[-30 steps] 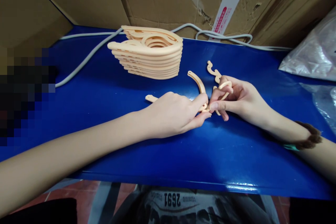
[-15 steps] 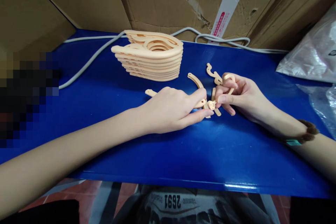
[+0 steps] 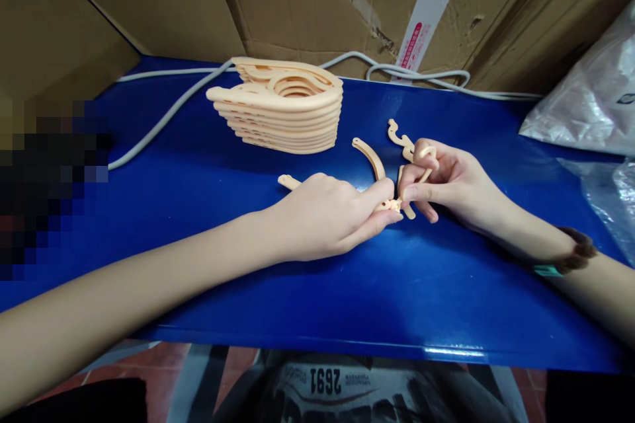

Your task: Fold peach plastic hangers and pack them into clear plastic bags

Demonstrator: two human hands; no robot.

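My left hand (image 3: pixel 332 215) is closed around a peach-coloured plastic hanger arm (image 3: pixel 288 182); one end sticks out behind the hand, the other at the fingertips. In my right hand (image 3: pixel 449 178), thumb and fingers pinch a matching hanger hook (image 3: pixel 425 176). The hook's base meets the arm's end between both hands; fingers partly hide the joint. Behind the hands lie a curved loose arm (image 3: pixel 370 155) and a notched piece (image 3: pixel 395 133). Another flat piece (image 3: pixel 409 213) shows partly beneath my right fingers.
A stack of folded hangers (image 3: pixel 282 109) stands at the back of the blue table (image 3: pixel 317 297). A grey cable (image 3: pixel 173 120) runs behind it, along cardboard boxes (image 3: pixel 297 6). Clear plastic bags (image 3: pixel 585 92) lie at the right.
The hook's base and the arm's end have come together, touching now where a small gap or offset showed. My left hand has shifted slightly right and toward me.
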